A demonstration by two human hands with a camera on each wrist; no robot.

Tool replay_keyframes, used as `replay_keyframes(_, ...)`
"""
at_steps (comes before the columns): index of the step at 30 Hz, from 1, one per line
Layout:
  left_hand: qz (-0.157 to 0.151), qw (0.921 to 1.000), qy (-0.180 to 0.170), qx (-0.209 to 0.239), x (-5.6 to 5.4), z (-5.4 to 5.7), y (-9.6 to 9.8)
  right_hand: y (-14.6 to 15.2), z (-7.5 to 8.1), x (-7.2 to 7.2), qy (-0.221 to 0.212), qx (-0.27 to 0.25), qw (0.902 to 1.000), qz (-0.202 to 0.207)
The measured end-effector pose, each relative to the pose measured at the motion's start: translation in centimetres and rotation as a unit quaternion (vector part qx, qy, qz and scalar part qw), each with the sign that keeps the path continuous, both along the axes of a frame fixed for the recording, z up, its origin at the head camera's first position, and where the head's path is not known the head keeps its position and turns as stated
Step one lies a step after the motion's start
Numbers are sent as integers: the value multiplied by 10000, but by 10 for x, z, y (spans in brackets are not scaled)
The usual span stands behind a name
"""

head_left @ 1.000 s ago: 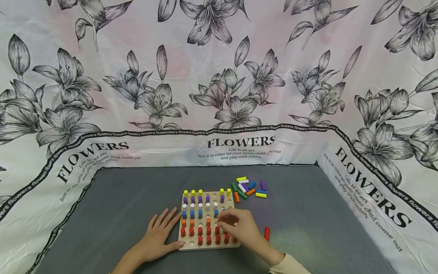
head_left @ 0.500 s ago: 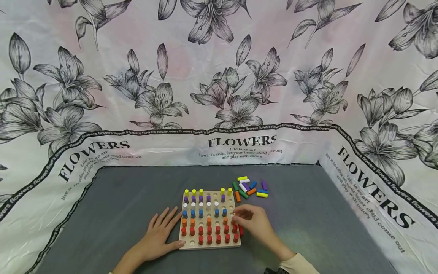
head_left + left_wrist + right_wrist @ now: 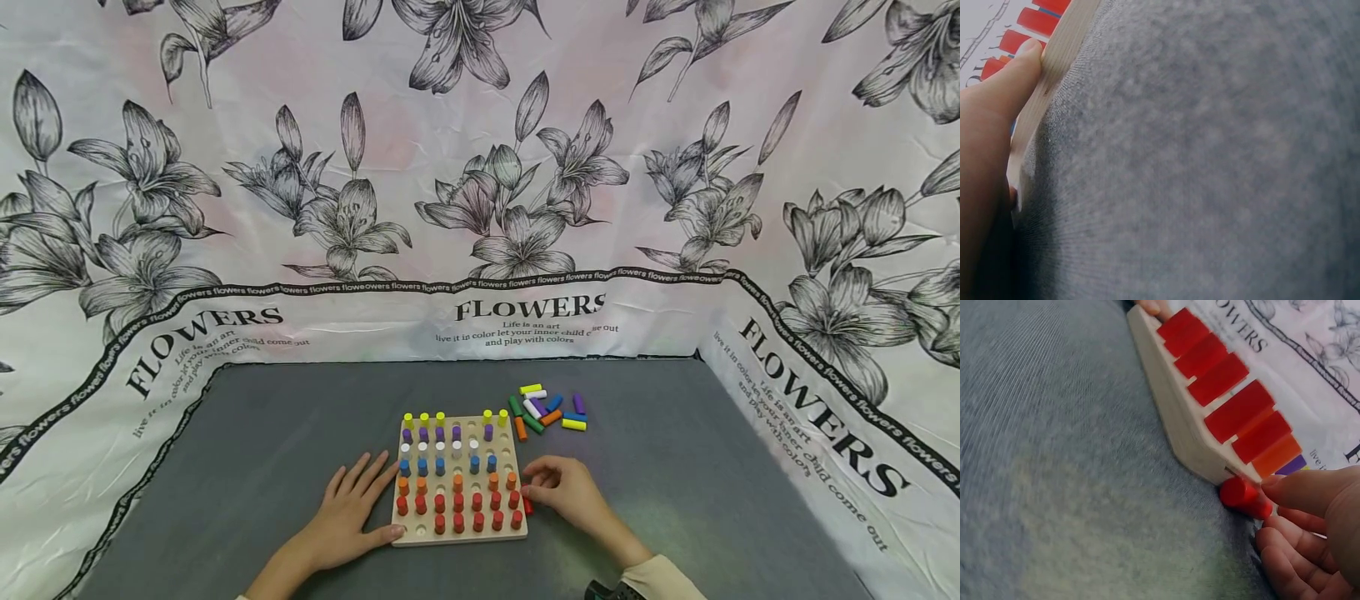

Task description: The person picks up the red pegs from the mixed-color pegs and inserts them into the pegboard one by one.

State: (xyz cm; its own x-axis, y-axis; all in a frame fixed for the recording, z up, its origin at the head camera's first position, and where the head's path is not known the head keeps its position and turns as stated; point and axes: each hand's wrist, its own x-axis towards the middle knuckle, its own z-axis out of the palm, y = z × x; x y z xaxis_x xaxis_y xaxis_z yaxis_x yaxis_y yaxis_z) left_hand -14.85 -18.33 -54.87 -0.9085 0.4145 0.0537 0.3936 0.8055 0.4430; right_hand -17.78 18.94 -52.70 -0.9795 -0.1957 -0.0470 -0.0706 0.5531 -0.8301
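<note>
A wooden pegboard [image 3: 459,542] stands on the dark table, with rows of red, orange, blue, white, purple and yellow pegs upright in it and some holes bare. My left hand [image 3: 345,521] lies spread at its left side, thumb [image 3: 1025,59] on the front left corner and fingertips near the left edge. Just off the right edge is my right hand [image 3: 566,492], thumb and fingers loosely bent. A loose red peg [image 3: 1244,495] lies against the board's side, right by the right thumb [image 3: 1300,487]; whether they touch is unclear. An orange peg [image 3: 511,481] stands near that edge.
Behind the board to the right lies a loose pile of pegs, among them a green peg [image 3: 533,424], a yellow peg [image 3: 573,425] and a purple peg [image 3: 578,403]. A flower-printed cloth [image 3: 517,333] closes off the table's back and sides.
My right hand has moved right, off the board, uncovering blue and orange pegs. The loose red peg, farther right a second ago, now lies against the board. My left hand stays put.
</note>
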Motion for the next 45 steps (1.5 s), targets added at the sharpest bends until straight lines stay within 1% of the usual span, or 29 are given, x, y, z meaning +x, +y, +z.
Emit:
replay_keyframes(4,-6,9999,114,43,1,1,1,2,-1,-2,-72,-7,9998,195)
replay_keyframes(9,-21,9993,331,143,1,-3,0,4,1,-2,-132,-7,9991,413)
replay_keyframes(11,-29,9993,342,152,0,-6,0,5,3,-2,-165,7,9985,526)
replay_keyframes(17,45,9998,199,76,-2,-12,-2,9,6,-3,-313,28,9963,805)
replay_keyframes(22,33,9997,204,91,-2,-9,-1,8,8,-3,-394,126,9946,948)
replay_keyframes(26,12,10000,78,39,-2,-3,0,5,9,-3,-403,163,9951,891)
replay_keyframes(30,6,10000,-77,-36,0,3,1,3,8,-3,-281,229,9968,716)
replay_keyframes(34,-10,10000,-9,-18,0,2,2,4,6,-4,-151,270,9979,562)
replay_keyframes(37,-9,10000,4,-29,0,2,2,4,5,-5,-87,264,9981,553)
replay_keyframes(39,-9,9999,-60,-99,0,3,1,4,5,-6,-52,278,9980,569)
replay_keyframes(45,25,9998,-143,-164,-1,1,1,2,4,-6,4,542,9974,471)
